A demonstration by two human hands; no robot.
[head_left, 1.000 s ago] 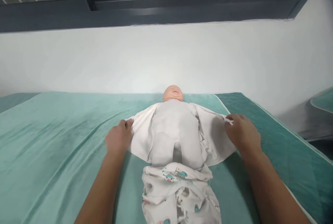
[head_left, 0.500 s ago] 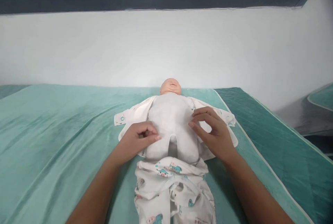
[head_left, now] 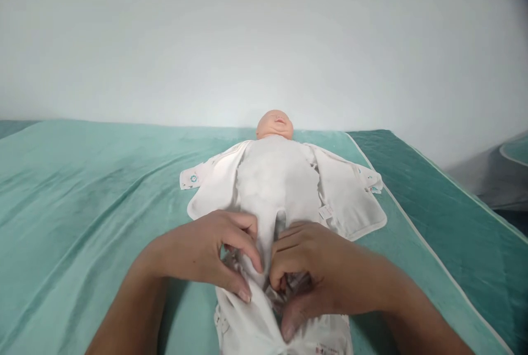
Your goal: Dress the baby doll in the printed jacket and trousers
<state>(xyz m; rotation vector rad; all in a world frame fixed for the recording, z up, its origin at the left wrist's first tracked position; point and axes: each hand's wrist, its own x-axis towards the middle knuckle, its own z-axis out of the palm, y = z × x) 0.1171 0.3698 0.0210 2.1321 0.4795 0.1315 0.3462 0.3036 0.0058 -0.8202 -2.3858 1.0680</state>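
Observation:
A baby doll (head_left: 275, 179) with a white cloth body lies on its back on a teal sheet (head_left: 82, 195), head toward the wall. An opened white jacket (head_left: 350, 201) is spread under its torso on both sides. White printed trousers (head_left: 247, 327) cover its legs near me. My left hand (head_left: 206, 250) pinches the trousers' waistband at the doll's left hip side. My right hand (head_left: 313, 272) is curled into the waistband at the doll's crotch, fingers gripping the fabric.
The bed runs up to a white wall (head_left: 264, 52) below a dark window frame. The mattress's right edge (head_left: 433, 179) has white piping, with a drop to the floor beyond. Another teal surface (head_left: 515, 151) shows at far right.
Both hands left the jacket's outer flaps, passed over the doll's belly and came down together onto the trousers' waistband. The view tilted lower.

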